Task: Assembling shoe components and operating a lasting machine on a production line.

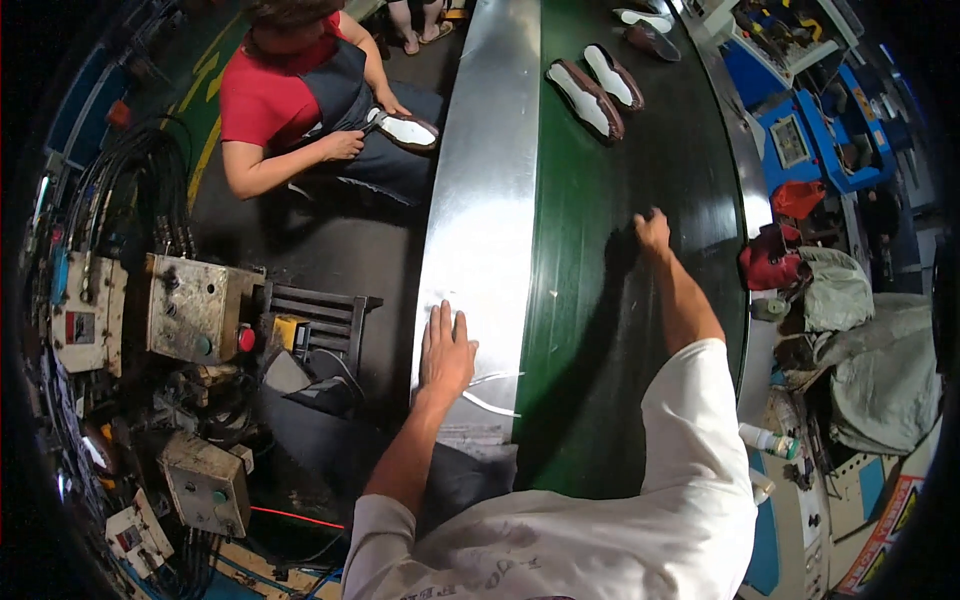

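Note:
My left hand (447, 352) lies flat on the shiny metal ledge (480, 230) along the belt, its fingers stretched out and holding nothing. Thin white strips (490, 402) lie beside its wrist. Out over the green conveyor belt (575, 260) reaches my right hand (653, 232), its fingers curled in. A small dark patch shows at the fingertips; what they hold, if anything, I cannot make out. Farther up the belt lie a brown shoe upper with a white sole side (588, 100) and its similar neighbour (613, 77). Another pair, one white-sided (643, 19) and one dark (653, 42), lies beyond.
At the far left a seated co-worker (300, 100) in red holds a shoe (405, 130) and a dark tool. Control boxes (200, 305) and a dark slatted stool (320, 315) stand at left. Right of the belt are a blue machine (825, 140), red bags (775, 258) and grey cloth (885, 370).

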`<control>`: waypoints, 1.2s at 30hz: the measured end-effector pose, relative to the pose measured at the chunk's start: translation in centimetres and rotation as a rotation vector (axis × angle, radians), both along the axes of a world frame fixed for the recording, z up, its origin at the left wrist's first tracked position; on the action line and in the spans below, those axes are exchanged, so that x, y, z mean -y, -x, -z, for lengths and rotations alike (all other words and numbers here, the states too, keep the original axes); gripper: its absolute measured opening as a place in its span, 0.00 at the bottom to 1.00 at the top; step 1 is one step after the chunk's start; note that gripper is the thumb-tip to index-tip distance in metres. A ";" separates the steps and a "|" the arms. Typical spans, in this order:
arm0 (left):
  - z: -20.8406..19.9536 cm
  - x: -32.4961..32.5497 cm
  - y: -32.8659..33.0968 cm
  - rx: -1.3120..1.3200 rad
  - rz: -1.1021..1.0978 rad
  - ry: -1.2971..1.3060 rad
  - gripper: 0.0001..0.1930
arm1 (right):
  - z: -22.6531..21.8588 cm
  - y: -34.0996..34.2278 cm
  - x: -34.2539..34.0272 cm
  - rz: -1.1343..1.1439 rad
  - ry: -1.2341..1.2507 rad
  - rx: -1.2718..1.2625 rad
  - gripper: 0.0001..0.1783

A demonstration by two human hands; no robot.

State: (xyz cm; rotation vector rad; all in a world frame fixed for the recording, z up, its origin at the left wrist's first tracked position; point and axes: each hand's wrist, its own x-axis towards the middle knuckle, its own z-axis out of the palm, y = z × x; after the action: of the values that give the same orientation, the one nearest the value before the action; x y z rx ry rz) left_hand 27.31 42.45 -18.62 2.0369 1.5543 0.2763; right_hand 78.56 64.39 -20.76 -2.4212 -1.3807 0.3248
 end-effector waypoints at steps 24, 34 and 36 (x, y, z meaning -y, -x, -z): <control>0.6 0.1 0.9 -0.175 -0.017 0.058 0.37 | 3.1 11.5 -5.3 -0.157 0.019 -0.175 0.37; -2.2 2.6 2.3 0.158 -0.110 -0.009 0.29 | -2.2 21.3 21.3 0.040 0.100 -0.151 0.56; -4.2 4.4 3.0 0.551 -0.235 0.163 0.29 | -3.2 21.9 22.8 -0.036 -0.056 -0.450 0.52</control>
State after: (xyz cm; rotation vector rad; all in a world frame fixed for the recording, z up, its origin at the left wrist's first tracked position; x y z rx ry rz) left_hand 24.27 38.06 -14.40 1.4831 1.4011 0.7089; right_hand 56.62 41.58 -17.59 -2.1048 -1.2086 0.7738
